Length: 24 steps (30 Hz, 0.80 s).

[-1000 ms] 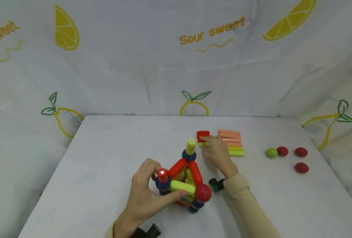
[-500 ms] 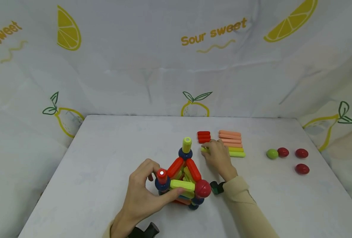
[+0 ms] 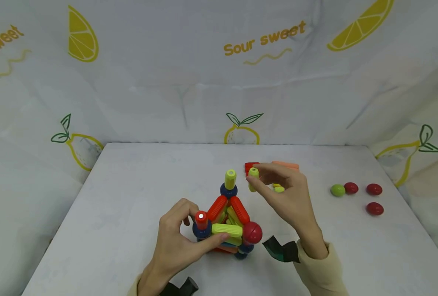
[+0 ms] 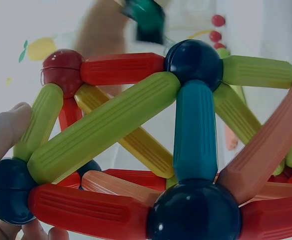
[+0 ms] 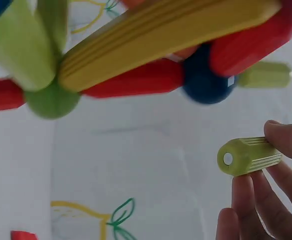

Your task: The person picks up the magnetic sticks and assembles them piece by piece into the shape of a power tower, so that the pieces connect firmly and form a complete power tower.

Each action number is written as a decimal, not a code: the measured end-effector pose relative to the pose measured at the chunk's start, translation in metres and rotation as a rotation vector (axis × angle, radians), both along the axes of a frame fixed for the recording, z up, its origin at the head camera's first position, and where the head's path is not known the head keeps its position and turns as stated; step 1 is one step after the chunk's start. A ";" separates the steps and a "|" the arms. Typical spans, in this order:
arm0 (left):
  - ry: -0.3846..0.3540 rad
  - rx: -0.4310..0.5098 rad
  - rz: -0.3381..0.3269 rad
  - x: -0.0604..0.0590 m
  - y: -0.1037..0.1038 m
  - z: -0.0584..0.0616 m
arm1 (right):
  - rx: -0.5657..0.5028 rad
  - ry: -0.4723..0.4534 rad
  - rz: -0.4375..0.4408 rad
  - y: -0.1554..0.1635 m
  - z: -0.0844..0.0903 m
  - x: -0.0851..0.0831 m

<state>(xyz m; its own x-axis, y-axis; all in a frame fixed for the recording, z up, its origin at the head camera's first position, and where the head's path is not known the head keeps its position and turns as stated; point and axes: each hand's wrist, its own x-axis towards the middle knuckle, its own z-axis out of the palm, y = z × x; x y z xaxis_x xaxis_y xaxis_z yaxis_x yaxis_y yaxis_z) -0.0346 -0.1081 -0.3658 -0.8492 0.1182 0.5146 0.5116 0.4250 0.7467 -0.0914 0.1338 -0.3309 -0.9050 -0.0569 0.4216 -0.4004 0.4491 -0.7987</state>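
Note:
My left hand (image 3: 178,240) grips the near left side of a structure of magnetic rods and balls (image 3: 227,230), thumb across its front. On its top, a short red rod (image 3: 202,220) and a yellow-green rod (image 3: 230,179) stand upright on dark blue balls; a red ball (image 3: 252,233) caps the right corner. In the left wrist view, a teal rod (image 4: 195,132) joins two blue balls. Just right of the structure, my right hand (image 3: 287,197) pinches a short yellow-green magnetic rod (image 5: 248,156) between thumb and fingers, one end exposed. That rod is apart from the structure.
Behind the right hand lie short red rods (image 3: 251,166) and long pink rods (image 3: 287,165), partly hidden. Further right on the white table (image 3: 137,181) are a green ball (image 3: 338,190) and several red balls (image 3: 374,189). A printed cloth hangs behind.
My right hand has picked the short yellow-green rod off the table, lifted it and turned it upright beside the structure. The left hand keeps its grip; the structure has tilted or shifted slightly.

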 end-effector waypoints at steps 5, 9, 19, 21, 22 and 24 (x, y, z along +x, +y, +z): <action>0.023 -0.001 0.000 -0.001 0.000 -0.001 | -0.035 0.152 0.060 -0.001 0.022 0.031; 0.025 0.003 -0.006 -0.001 0.000 -0.001 | -0.031 0.156 0.082 0.000 0.030 0.051; 0.020 0.005 -0.007 -0.001 -0.002 -0.003 | -0.002 0.127 0.152 -0.003 0.020 0.075; 0.022 0.006 -0.012 -0.001 -0.002 -0.003 | -0.002 0.133 0.159 -0.004 0.018 0.076; 0.022 0.005 -0.013 -0.001 -0.002 -0.002 | 0.000 0.134 0.157 -0.004 0.017 0.076; 0.022 0.006 -0.019 -0.001 -0.002 -0.002 | 0.013 0.140 0.149 -0.004 0.017 0.077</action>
